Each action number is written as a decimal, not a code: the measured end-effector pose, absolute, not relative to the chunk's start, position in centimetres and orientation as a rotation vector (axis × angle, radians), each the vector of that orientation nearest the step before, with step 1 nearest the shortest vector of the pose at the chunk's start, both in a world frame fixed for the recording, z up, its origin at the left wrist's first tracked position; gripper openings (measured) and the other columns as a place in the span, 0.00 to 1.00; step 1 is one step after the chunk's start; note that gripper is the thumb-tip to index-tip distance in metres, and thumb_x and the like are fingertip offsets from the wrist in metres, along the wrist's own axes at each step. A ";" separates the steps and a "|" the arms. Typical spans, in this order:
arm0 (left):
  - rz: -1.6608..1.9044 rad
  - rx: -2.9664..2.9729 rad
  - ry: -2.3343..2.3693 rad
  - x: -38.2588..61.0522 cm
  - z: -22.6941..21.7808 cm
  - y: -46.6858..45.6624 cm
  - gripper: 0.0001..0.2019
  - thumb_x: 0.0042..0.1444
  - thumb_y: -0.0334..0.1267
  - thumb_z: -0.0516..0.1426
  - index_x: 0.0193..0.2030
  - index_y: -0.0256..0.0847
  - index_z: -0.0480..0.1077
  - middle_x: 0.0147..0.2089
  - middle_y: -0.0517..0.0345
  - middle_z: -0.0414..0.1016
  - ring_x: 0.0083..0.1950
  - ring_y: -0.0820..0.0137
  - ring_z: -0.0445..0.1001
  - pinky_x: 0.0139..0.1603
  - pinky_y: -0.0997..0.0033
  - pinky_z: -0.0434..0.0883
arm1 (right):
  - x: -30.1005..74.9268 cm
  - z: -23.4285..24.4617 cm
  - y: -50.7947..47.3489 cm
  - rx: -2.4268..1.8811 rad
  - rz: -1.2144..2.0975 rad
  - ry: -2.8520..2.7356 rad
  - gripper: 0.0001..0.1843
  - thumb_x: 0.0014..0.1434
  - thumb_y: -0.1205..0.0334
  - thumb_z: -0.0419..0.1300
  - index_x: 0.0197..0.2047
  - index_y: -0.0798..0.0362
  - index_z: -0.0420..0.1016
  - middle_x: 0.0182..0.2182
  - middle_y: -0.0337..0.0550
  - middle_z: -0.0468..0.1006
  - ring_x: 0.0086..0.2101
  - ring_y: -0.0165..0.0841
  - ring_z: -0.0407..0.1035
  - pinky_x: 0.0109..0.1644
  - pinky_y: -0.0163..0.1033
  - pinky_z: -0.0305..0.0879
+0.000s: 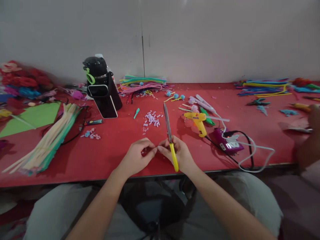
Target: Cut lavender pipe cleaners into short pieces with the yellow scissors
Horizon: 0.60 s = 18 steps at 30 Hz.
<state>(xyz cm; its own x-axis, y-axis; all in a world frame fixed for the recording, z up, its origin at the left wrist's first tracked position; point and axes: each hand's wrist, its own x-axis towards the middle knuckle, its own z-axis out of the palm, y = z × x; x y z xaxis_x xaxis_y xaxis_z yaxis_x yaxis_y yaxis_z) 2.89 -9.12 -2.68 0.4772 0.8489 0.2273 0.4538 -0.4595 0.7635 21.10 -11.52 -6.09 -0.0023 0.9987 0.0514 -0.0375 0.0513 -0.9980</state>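
My left hand (139, 155) is closed in a pinch near the table's front edge. Whatever lies between its fingertips is too small to make out. Across from it, my right hand (180, 154) holds yellow-handled scissors (174, 157), their blades pointing away from me. The right thumb and a finger meet the left fingertips. Just beyond both hands lies a pile of small lilac cut pieces (152, 119). A yellow hot glue gun (198, 122) rests on its side to the right of the scissors.
On the red table (120, 133) stand a black bottle (96, 71) and a phone (106, 105). Pale pipe cleaners (53, 133) lie left, more coloured ones (142, 81) at the back. A purple power strip (228, 141) with cables sits right. Another person's hand (313, 121) shows far right.
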 end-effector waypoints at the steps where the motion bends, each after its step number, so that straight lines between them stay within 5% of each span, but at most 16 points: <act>1: 0.829 2.076 1.075 2.9 -2.7 -9.3 0.08 0.62 0.37 0.56 0.31 0.41 0.71 0.32 0.60 0.70 0.32 0.72 0.68 0.34 0.70 0.66 | 21.1 -6.2 -11.6 -1.139 1.191 -1.209 0.26 0.47 0.43 0.71 0.31 0.48 0.61 0.31 0.40 0.75 0.30 0.33 0.69 0.37 0.41 0.69; 13: 0.881 2.039 1.039 3.1 -2.9 -10.1 0.09 0.63 0.36 0.56 0.30 0.42 0.68 0.30 0.60 0.68 0.32 0.71 0.66 0.36 0.67 0.67 | 21.3 -5.9 -12.2 -1.091 1.223 -1.197 0.21 0.48 0.53 0.72 0.32 0.48 0.63 0.31 0.38 0.75 0.30 0.31 0.68 0.37 0.39 0.67; 18: 0.875 1.914 0.982 2.9 -2.6 -9.9 0.09 0.63 0.38 0.57 0.31 0.41 0.71 0.31 0.59 0.70 0.33 0.71 0.68 0.37 0.68 0.67 | 20.9 -5.2 -12.1 -1.060 1.260 -1.153 0.24 0.47 0.47 0.72 0.30 0.48 0.60 0.27 0.35 0.73 0.27 0.29 0.68 0.36 0.40 0.70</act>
